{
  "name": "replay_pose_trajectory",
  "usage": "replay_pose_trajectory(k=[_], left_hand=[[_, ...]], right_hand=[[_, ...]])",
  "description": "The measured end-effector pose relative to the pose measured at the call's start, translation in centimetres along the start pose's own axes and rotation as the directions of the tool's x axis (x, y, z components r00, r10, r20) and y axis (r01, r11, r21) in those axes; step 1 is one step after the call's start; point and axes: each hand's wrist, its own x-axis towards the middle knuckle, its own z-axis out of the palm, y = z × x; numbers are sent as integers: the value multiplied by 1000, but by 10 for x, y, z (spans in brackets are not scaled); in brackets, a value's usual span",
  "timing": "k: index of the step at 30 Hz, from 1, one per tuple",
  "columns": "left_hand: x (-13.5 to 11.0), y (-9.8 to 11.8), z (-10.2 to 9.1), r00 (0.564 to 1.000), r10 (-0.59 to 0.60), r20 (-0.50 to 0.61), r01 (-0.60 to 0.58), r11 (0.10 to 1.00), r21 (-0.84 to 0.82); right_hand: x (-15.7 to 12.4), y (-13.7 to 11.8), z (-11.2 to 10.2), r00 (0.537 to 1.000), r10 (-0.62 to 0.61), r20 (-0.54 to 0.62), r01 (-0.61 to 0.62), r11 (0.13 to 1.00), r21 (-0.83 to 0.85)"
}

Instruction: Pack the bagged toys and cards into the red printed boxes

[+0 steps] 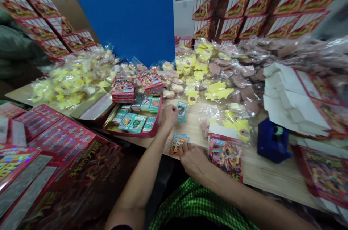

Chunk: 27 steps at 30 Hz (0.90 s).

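Note:
My left hand (169, 116) is closed, its fingertips pinching the left edge of a teal card (181, 111) just above the wooden table. Lower down, my right hand (193, 159) has its curled fingers on the right edge of a small fan of orange and blue cards (178, 143) by the table's front edge. Left of my left hand, an open red-rimmed tin (133, 134) holds several stacks of teal and green cards (138, 124). Beside my right forearm lies a red printed box (225, 154) with its white top flap open.
Red card boxes (123, 88) stand behind the tin. Bagged yellow plush pieces (73, 78) and pinkish ones (244, 85) heap along the back. On the right are a blue tape dispenser (273, 141) and stacked white-edged cartons (293, 103). Large red boxes (65, 139) crowd the left.

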Motion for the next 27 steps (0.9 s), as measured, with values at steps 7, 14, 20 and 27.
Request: replay_pose_trajectory(k=[7, 14, 20, 27], left_hand=[[19, -8, 11, 994, -99, 47, 89, 980, 178], [29, -13, 5, 992, -108, 70, 92, 975, 203], [34, -24, 11, 994, -98, 53, 89, 986, 142], [44, -37, 23, 983, -106, 149, 103, 994, 23]], right_hand=[[-25, 27, -25, 994, 53, -91, -40, 989, 144], [-33, 83, -42, 865, 442, -237, -292, 829, 478], [-31, 114, -35, 779, 513, -360, -200, 748, 633], [-38, 118, -35, 748, 538, -388, -151, 708, 690]])
